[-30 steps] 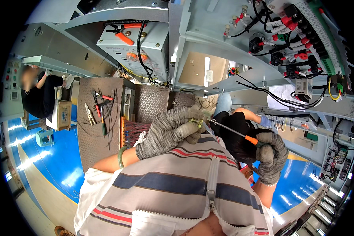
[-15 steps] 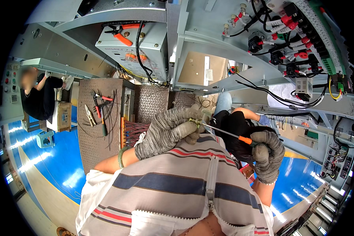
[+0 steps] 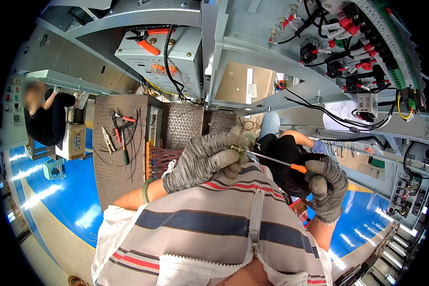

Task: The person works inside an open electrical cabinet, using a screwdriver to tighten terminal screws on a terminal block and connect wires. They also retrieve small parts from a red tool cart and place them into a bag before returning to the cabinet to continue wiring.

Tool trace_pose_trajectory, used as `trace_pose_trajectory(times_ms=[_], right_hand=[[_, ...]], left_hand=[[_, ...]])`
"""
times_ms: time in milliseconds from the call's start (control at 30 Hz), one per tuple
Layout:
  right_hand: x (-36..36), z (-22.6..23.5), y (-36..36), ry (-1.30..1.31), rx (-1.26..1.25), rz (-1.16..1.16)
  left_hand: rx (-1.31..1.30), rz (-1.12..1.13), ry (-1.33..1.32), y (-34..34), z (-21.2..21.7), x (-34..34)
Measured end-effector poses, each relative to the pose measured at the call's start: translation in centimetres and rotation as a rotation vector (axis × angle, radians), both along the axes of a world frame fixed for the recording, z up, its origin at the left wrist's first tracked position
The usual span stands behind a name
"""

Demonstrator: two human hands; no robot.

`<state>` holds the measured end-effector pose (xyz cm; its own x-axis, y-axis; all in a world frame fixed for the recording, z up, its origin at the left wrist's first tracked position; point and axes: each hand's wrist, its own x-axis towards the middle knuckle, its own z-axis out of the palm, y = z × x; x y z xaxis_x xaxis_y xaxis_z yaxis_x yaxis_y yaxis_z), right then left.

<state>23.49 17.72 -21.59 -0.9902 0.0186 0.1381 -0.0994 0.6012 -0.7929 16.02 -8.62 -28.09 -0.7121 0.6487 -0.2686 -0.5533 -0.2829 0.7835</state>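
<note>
My left hand (image 3: 202, 159), in a grey knit glove, is closed in a pinch on a small brass-coloured part (image 3: 236, 148) in front of my chest. A pale, greenish piece (image 3: 249, 137) shows beside its fingertips; whether it belongs to the same part I cannot tell. My right hand (image 3: 330, 188), gloved alike, is closed round a screwdriver (image 3: 298, 168) with an orange handle. The steel shaft points left, its tip at the brass-coloured part by my left fingers. Exactly how the tip meets the part is too small to make out.
Pliers, cutters and a screwdriver (image 3: 125, 148) lie with black wires on a brown metal bench (image 3: 105, 181). Orange-handled cutters (image 3: 148, 46) rest on a grey box. A wired cabinet (image 3: 281, 52) stands ahead. One person (image 3: 287, 159) crouches close beyond my hands; another (image 3: 52, 114) sits far left.
My right hand and the screwdriver handle have shifted very slightly to the right and up. My left hand keeps its pinch in nearly the same place.
</note>
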Motion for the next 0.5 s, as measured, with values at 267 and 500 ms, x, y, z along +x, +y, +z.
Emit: trace_pose_trajectory(times_ms=[267,500], right_hand=[[0.39,-0.23,-0.05,-0.039,-0.033,-0.044],[0.67,-0.32,-0.17,-0.072,-0.059,-0.086]], left_hand=[[0.015,0.004,-0.048,-0.05,-0.21,0.01],[0.017,0.007,-0.033,-0.06,-0.15,-0.06]])
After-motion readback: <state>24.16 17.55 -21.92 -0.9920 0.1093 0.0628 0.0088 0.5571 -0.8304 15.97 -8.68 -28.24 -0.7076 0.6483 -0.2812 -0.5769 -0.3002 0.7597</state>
